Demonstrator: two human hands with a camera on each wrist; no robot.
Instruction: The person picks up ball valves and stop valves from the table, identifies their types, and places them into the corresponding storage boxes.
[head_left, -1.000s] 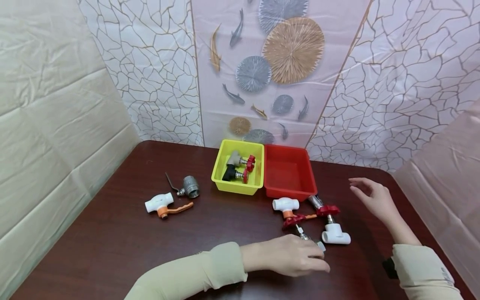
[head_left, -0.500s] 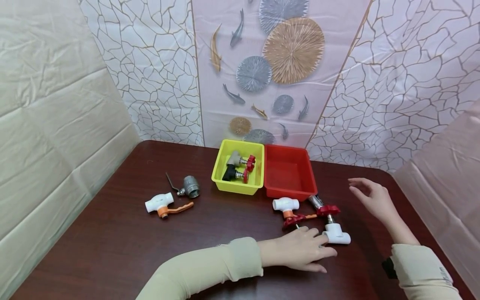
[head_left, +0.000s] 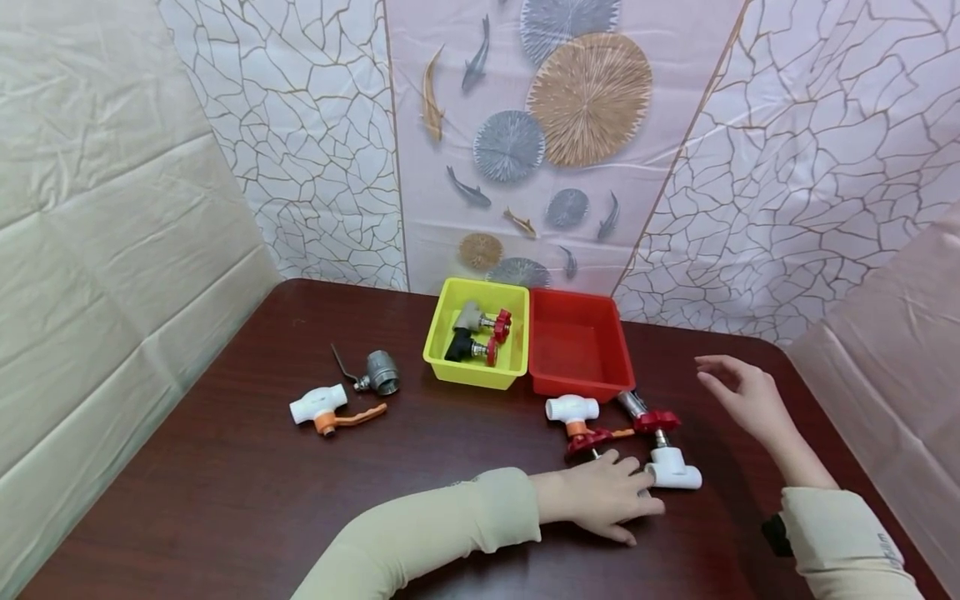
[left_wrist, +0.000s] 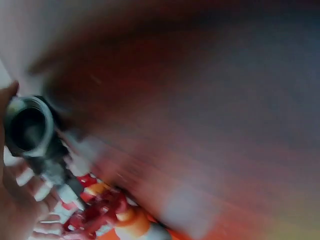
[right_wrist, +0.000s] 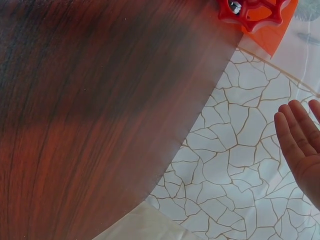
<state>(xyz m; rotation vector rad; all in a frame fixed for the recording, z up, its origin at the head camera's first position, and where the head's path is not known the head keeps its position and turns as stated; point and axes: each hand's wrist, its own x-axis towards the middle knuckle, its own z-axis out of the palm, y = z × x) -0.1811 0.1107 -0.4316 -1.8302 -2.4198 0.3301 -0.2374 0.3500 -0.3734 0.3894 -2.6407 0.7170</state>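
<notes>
The metal valve (left_wrist: 56, 170) lies on the surface (head_left: 450, 467) beneath the left hand (head_left: 603, 497), in front of the red tray (head_left: 577, 388). The head view shows little of it beyond its red handwheel (head_left: 588, 441); the left wrist view shows its round port, body and stem. The left hand is spread, fingers apart, with the thumb on one side of the body and the fingers on the other. Whether skin touches metal cannot be told. The right hand (head_left: 750, 404) is held away to the right, fingers extended and loosely together, holding nothing.

Handling: the valve appears to be solid metal and should be dense for its size, rigid and not fragile. Its smooth surfaces may slip under a light fingertip pinch. Weight is likely concentrated at the body end.

Recommended hold: grip the body behind the port, thumb opposite the fingers, close to the stem. Lifting by the handwheel alone is not advised; the wheel may turn and let the body swing. Clearance: the handwheel lies against or over the orange lever of the white ball valve (head_left: 572, 408) and could snag. The white tee valve (head_left: 674, 470) lies just beside the fingertips.
</notes>
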